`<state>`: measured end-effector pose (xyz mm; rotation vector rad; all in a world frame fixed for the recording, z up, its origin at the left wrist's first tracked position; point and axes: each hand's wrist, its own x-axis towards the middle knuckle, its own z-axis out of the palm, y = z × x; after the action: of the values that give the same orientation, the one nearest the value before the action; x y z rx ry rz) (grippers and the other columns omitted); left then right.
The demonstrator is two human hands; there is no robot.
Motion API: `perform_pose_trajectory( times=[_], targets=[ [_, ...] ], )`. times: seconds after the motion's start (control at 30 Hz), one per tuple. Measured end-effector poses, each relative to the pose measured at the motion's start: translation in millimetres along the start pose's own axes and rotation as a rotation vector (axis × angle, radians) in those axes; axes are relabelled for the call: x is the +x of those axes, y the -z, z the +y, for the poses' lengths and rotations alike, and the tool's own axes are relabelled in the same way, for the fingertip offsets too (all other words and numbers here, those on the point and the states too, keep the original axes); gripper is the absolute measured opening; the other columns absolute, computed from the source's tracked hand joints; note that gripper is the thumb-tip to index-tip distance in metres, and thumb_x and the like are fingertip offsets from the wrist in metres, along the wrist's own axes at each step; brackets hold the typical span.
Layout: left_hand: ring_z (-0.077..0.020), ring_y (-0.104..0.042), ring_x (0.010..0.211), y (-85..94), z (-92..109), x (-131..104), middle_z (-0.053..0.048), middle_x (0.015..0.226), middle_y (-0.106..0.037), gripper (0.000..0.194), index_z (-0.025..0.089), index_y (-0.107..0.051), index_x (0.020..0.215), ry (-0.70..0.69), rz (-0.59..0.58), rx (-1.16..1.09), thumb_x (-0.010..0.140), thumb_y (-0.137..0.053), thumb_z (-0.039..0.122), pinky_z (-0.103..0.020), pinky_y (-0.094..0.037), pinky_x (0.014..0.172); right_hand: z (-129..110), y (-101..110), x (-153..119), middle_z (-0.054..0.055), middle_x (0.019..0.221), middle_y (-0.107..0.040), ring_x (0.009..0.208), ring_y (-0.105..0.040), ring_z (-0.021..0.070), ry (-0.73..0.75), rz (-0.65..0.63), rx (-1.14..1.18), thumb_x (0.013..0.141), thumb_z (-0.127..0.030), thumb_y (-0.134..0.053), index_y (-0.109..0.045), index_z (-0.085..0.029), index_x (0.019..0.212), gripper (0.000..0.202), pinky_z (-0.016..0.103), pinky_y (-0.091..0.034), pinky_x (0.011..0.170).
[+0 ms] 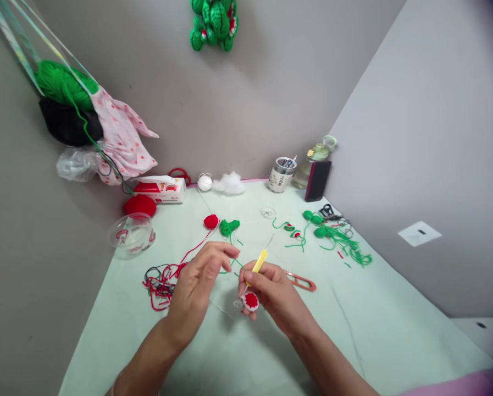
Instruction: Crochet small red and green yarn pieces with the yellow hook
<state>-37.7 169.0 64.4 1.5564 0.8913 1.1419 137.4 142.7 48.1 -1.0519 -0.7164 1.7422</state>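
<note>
My right hand (275, 289) grips a crochet hook (258, 260) with a yellow handle, its thin metal tip pointing up and away. Under the same hand's fingers hangs a small round crochet piece (251, 301), red in the middle with a white rim. To the left, my left hand (200, 278) is raised with fingers stretched and apart, and I see nothing in it. Loose white yarn (238, 303) curls beside the round piece. Behind the hands lie a green crocheted piece (228, 227) and a small red yarn ball (211, 221).
Tangled red and dark yarn (164, 286) lies left; an orange cutter (302, 281) lies right. Green crochet parts (322, 231) with long tails sit farther right. At the back stand a tissue box (161, 190), pen tin (282, 176), bottle (306, 168) and phone (318, 181).
</note>
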Motion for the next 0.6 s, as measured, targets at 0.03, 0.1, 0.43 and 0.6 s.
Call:
perform_pose_trajectory(
  times=[0.03, 0.1, 0.43, 0.6],
  targets=[
    [-0.0273, -0.067, 0.121, 2.0, -3, 1, -0.009, 0.115, -0.076, 0.04, 0.023, -0.069, 0.086, -0.066, -0.04, 0.109, 0.112, -0.046, 0.041, -0.041, -0.051, 0.108, -2, 1, 0, 0.0, 0.06, -0.072, 0.041, -0.064, 0.0115, -0.004, -0.005, 0.014, 0.074, -0.05, -0.091, -0.071, -0.015, 0.08, 0.041, 0.018, -0.049, 0.038],
    [-0.0291, -0.067, 0.125, 4.2, -9, 3, -0.012, 0.107, -0.078, 0.036, 0.022, -0.073, 0.087, -0.202, -0.145, 0.282, 0.111, -0.047, 0.03, -0.042, -0.052, 0.108, -5, 3, -2, 0.0, 0.06, -0.072, 0.04, -0.064, 0.0113, -0.001, -0.029, 0.037, 0.075, -0.05, -0.091, -0.071, -0.015, 0.079, 0.041, 0.018, -0.048, 0.037],
    [-0.0321, -0.066, 0.132, -25.0, -9, 1, -0.014, 0.14, -0.073, 0.031, 0.022, -0.085, 0.111, 0.132, -0.067, -0.073, 0.104, -0.059, 0.037, -0.048, -0.056, 0.111, 3, 1, -3, 0.001, 0.057, -0.07, 0.043, -0.063, 0.0113, 0.081, -0.071, -0.015, 0.082, -0.053, -0.088, -0.078, -0.014, 0.077, 0.04, 0.02, -0.052, 0.042],
    [-0.0332, -0.066, 0.129, -26.8, -3, 1, -0.01, 0.131, -0.075, 0.025, 0.024, -0.088, 0.086, 0.365, 0.089, -0.388, 0.092, -0.076, 0.045, -0.045, -0.055, 0.108, -1, 3, -8, 0.001, 0.067, -0.074, 0.048, -0.064, 0.0122, 0.139, -0.092, -0.013, 0.086, -0.048, -0.086, -0.082, -0.018, 0.097, 0.032, 0.023, -0.052, 0.045]
  ],
)
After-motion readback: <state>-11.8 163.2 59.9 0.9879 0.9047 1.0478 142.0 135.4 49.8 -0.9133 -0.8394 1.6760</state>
